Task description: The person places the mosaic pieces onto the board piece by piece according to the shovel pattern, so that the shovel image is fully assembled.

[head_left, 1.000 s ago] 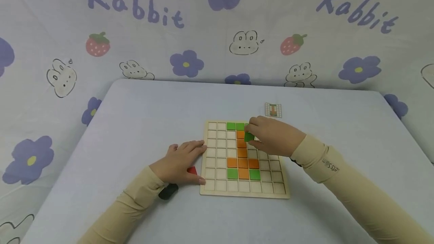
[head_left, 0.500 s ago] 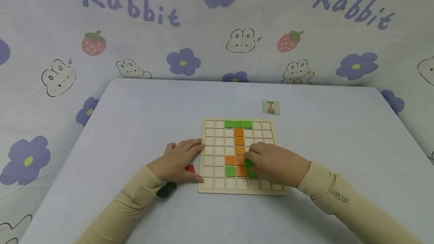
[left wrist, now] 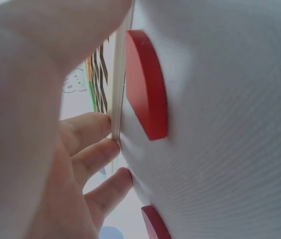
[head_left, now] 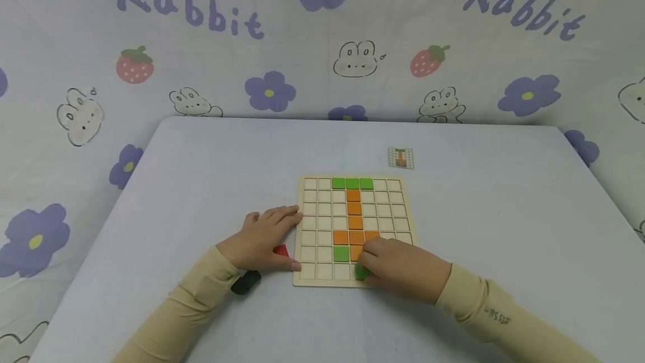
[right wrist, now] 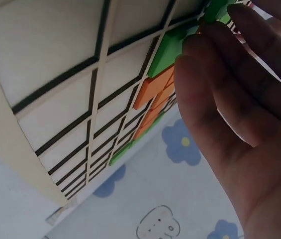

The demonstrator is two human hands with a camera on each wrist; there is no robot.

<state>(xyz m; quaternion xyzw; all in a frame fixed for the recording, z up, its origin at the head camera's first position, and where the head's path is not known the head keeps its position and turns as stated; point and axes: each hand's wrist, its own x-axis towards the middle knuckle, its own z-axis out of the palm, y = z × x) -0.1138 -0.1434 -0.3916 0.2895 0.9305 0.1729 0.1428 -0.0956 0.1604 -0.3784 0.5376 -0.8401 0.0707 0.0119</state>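
Note:
A wooden grid board [head_left: 308, 223] lies on the table with flat square tiles in some cells. Three green tiles [head_left: 352, 183] line its far row, and orange tiles [head_left: 355, 208] run down the middle to a crosswise orange row. My right hand [head_left: 405, 266] pinches a green tile [head_left: 360, 271] over the board's near row and covers the near right cells. At the board's left edge rests my left hand [head_left: 259, 242], fingers extended against its side, as the left wrist view shows. Beneath its palm lies a red piece [left wrist: 150, 87] with a curved edge.
A second red piece [left wrist: 154, 223] lies on the table beyond the first. Behind the board is a small card [head_left: 401, 158] printed with a coloured grid pattern. A dark device [head_left: 246, 283] sits under the left wrist. A printed cloth [head_left: 211, 66] hangs behind the table.
My right hand has come down from the board's upper right to its near row, carrying the green tile. My left hand stays at the left edge; the head view has shifted slightly.

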